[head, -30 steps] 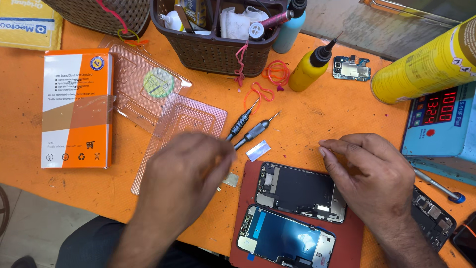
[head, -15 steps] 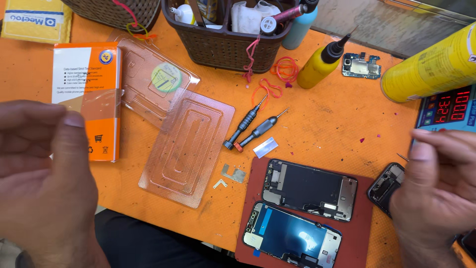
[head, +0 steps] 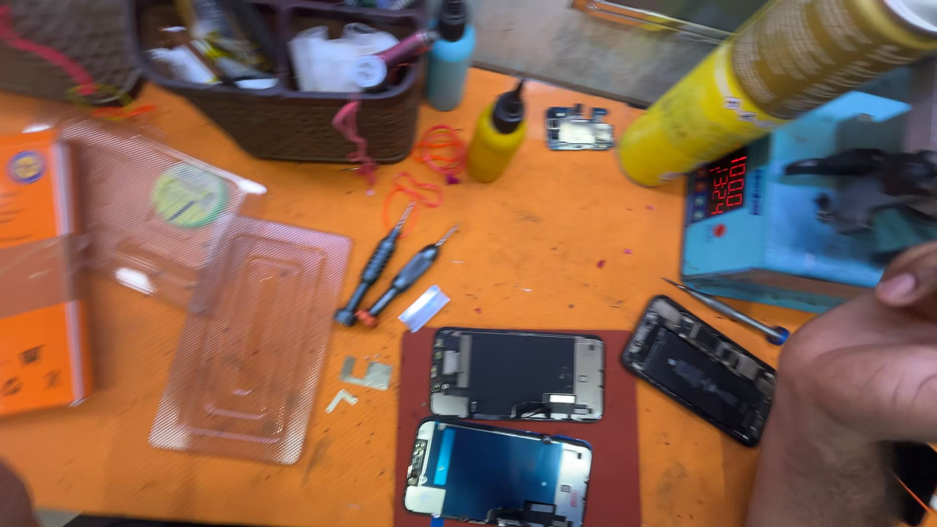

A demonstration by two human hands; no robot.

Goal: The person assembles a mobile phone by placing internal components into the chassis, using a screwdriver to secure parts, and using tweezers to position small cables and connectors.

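Observation:
My right hand (head: 864,390) fills the lower right corner, just right of an opened black phone body (head: 698,381). Its thumb points up toward a blue device, and nothing shows in it. Only a sliver of my left hand (head: 8,496) shows at the bottom left edge, next to the orange box (head: 34,293). On a dark red mat (head: 620,429) lie two phone screens: a black one (head: 517,374) above and a blue-tinted one (head: 498,478) below. Neither hand touches them.
Two dark screwdrivers (head: 386,278) lie left of the mat by small metal plates (head: 366,373). Clear plastic trays (head: 249,342) sit at the left. A brown basket (head: 293,117), a yellow bottle (head: 496,137), a large yellow canister (head: 771,78), a circuit board (head: 581,129) and a blue device (head: 781,224) with red digits line the back.
Both hands have drawn away from the mat, the left out past the bottom left edge, the right to the lower right corner. The view has moved closer and shifted right.

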